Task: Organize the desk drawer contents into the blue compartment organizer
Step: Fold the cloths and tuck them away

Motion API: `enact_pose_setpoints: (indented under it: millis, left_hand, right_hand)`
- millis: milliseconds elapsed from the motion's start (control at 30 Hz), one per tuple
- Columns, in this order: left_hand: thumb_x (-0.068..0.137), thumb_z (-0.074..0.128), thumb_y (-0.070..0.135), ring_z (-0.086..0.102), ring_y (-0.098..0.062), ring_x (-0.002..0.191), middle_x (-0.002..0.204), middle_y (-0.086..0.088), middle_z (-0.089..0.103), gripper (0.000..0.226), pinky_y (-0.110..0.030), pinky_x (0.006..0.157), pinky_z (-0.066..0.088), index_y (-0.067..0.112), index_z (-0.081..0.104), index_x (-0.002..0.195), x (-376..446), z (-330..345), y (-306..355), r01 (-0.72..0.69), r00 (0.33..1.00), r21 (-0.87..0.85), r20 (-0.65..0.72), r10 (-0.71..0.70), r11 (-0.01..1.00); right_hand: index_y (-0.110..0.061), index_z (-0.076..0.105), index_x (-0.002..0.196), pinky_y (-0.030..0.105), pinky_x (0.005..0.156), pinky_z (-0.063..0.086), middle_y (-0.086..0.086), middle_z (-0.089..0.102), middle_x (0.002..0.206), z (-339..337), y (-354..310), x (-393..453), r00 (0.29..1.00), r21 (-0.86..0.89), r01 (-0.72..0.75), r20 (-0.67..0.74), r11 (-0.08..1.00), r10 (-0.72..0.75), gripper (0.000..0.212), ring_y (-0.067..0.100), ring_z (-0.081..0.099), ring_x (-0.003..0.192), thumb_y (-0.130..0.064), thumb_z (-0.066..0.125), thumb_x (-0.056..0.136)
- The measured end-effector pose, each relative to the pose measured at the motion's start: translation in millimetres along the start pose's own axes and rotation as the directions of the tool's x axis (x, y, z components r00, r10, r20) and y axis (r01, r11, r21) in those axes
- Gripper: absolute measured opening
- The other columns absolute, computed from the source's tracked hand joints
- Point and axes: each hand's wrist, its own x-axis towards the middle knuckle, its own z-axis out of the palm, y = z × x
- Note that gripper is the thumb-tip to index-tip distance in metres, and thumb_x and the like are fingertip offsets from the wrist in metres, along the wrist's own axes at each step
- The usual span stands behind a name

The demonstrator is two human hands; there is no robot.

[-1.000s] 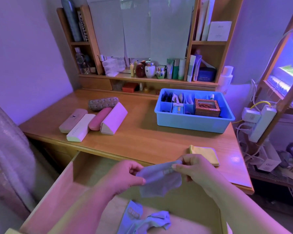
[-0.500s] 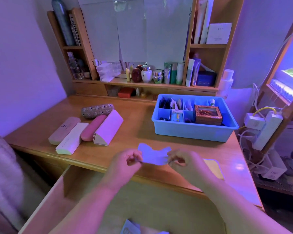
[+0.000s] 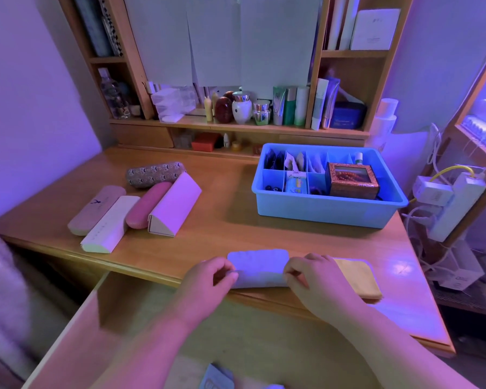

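1. Far left of the desk (image 3: 227,220): four glasses cases lie side by side at a slant, a beige case (image 3: 96,210), a white case (image 3: 110,224), a pink case (image 3: 148,204) and a white triangular case (image 3: 174,204); a patterned case (image 3: 155,174) lies just behind them
2. Front left: the open drawer (image 3: 141,313) projects below the desk edge, its wooden floor largely bare; a blue packet (image 3: 218,377) shows at the bottom edge of the view
3. Front centre: a pale blue cloth (image 3: 257,266) lies flat on the desk, just inside the front edge; the left hand (image 3: 211,279) pinches its left end with curled fingers
4. The right hand (image 3: 312,279) pinches the cloth's right end with curled fingers and overlaps the near corner of a folded yellow cloth (image 3: 357,276), which lies just beside the pale blue one on its right
5. Between the cloths and the items behind them runs a broad band of bare desktop
6. Rear right: the blue compartment organizer (image 3: 326,211) stands well apart from the cloths, its small cells holding sachets and small items, a patterned brown box (image 3: 351,181) in its large right section
7. Behind: a shelf (image 3: 236,127) carries bottles, jars and tubes
8. Far right, past the desk's side edge: a white power strip (image 3: 458,206) with cables
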Motion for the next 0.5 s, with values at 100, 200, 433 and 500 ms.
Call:
enact_pose_setpoints:
  millis: [100, 200, 433, 500]
  left_hand:
    - [0.088, 0.06, 0.025, 0.051, -0.008, 0.057, 0.063, 0.008, 0.06, 0.014, -0.022, 0.056, 0.038, 0.023, 0.059, 0.074, 13, 5, 5, 0.113, 0.993, 0.022, -0.042, -0.112, 0.993]
    - [0.089, 0.056, 0.027, 0.055, -0.014, 0.061, 0.065, 0.006, 0.061, 0.013, -0.026, 0.055, 0.037, 0.021, 0.058, 0.078, 22, 9, 10, 0.17, 0.983, 0.077, -0.079, -0.164, 0.982]
    - [0.094, 0.045, 0.029, 0.05, -0.02, 0.066, 0.066, 0.008, 0.052, 0.014, -0.029, 0.055, 0.03, 0.022, 0.05, 0.083, 38, 14, 13, 0.255, 0.966, 0.283, -0.111, -0.233, 0.925]
    - [0.094, 0.042, 0.03, 0.052, -0.022, 0.07, 0.072, 0.005, 0.055, 0.015, -0.028, 0.058, 0.033, 0.021, 0.05, 0.085, 42, 15, 14, 0.271, 0.962, 0.341, -0.112, -0.247, 0.9]
  right_hand:
    - [-0.024, 0.063, 0.081, 0.028, 0.065, 0.034, -0.011, 0.058, 0.07, 0, -2, 14, 0.991, 0.058, -0.137, 0.008, 0.989, 0.137, 0.013, 0.019, 0.055, 0.078, -0.022, 0.052, 0.087]
    - [-0.025, 0.057, 0.077, 0.029, 0.058, 0.036, -0.006, 0.062, 0.073, 3, -3, 30, 0.975, 0.046, -0.222, 0.028, 0.974, 0.221, 0.014, 0.023, 0.057, 0.076, -0.022, 0.049, 0.088]
    - [-0.02, 0.05, 0.09, 0.029, 0.057, 0.034, 0.002, 0.061, 0.082, 14, -4, 60, 0.964, -0.201, -0.235, 0.075, 0.951, 0.254, 0.01, 0.028, 0.057, 0.078, -0.021, 0.041, 0.093]
    - [-0.02, 0.046, 0.088, 0.029, 0.055, 0.032, -0.001, 0.051, 0.071, 17, -4, 65, 0.955, -0.242, -0.243, 0.11, 0.939, 0.276, 0.006, 0.027, 0.052, 0.072, -0.015, 0.043, 0.089]
